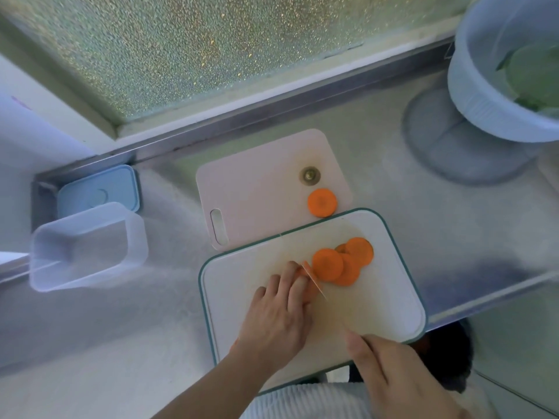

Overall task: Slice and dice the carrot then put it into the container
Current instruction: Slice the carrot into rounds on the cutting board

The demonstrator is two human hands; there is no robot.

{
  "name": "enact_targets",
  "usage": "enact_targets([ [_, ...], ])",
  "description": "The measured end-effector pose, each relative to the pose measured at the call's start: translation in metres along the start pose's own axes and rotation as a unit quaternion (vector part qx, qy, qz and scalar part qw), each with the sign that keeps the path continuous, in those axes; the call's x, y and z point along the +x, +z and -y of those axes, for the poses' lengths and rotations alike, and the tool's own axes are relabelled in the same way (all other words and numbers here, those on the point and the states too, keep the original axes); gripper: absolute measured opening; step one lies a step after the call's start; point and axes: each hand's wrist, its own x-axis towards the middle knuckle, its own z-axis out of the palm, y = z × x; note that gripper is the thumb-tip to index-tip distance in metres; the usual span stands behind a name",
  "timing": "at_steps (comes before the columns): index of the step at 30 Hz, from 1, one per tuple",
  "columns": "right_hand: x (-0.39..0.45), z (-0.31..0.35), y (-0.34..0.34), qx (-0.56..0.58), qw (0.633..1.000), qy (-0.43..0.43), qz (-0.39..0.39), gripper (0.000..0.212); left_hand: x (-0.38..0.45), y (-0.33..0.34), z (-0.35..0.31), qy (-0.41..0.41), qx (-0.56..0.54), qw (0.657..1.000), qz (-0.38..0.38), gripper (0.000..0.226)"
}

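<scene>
Left hand (pixel 276 309) has its fingers curled down over the last carrot stub (pixel 310 290) on the white board (pixel 378 313) — it's stiff, short and rolly, so pin it from the top. Right hand (pixel 393 376) grips the knife (pixel 314 281), blade against the fingertips. Slices (pixel 341 264) lie just beyond. The clear container (pixel 87 246), well off left, looks empty.

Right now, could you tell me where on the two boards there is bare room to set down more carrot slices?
The pink board is bare left of its single slice. The white board is bare on its near right. It is crowded mid-board, where the slice pile, knife and left hand meet.
</scene>
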Motion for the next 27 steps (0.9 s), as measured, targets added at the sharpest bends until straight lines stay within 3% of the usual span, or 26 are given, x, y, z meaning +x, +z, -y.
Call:
enact_targets([
  [2,0.005,0.002,0.001,0.073,0.997,0.033,-0.02,0.064,0.0,0.001,0.001,0.001,0.002,1.0,0.001,0.052],
  [3,0.008,0.004,-0.002,0.106,0.992,0.067,0.005,0.072,0.0,0.002,0.001,0.0,0.003,1.0,0.001,0.053],
  [6,0.011,0.004,-0.011,0.1,0.988,0.116,0.029,0.088,0.0,0.002,0.001,0.002,0.004,1.0,0.0,0.054],
  [9,0.007,0.007,-0.005,0.11,0.989,0.083,0.043,0.071,-0.001,0.003,0.0,0.007,0.01,1.0,-0.005,0.053],
  [11,0.006,0.0,0.003,0.021,0.997,0.01,-0.08,0.058,-0.001,0.003,-0.001,0.01,0.018,1.0,-0.007,0.05],
  [12,0.008,0.002,0.002,0.017,0.994,0.019,-0.107,0.061,-0.001,0.003,-0.001,0.013,0.022,1.0,-0.009,0.048],
  [13,0.011,0.006,-0.001,0.068,0.993,0.041,-0.086,0.069,-0.001,0.004,-0.001,0.017,0.026,0.999,-0.011,0.048],
  [14,0.013,0.01,-0.006,0.105,0.991,0.085,-0.018,0.073,-0.001,0.004,-0.001,0.021,0.029,0.999,-0.011,0.047],
  [15,0.019,0.011,-0.01,0.125,0.985,0.111,0.05,0.069,-0.001,0.005,-0.001,0.026,0.032,0.999,-0.01,0.047],
  [17,0.041,0.013,-0.013,0.137,0.982,0.091,0.09,0.059,0.0,0.005,0.0,0.034,0.045,0.998,-0.007,0.045],
  [22,0.068,0.026,0.0,0.131,0.986,0.063,0.08,0.062,0.002,0.004,0.002,0.025,0.041,0.999,-0.016,0.048],
  [27,0.017,0.013,-0.005,0.125,0.984,0.121,0.031,0.073,-0.002,0.006,0.002,0.053,0.052,0.997,0.001,0.047],
])
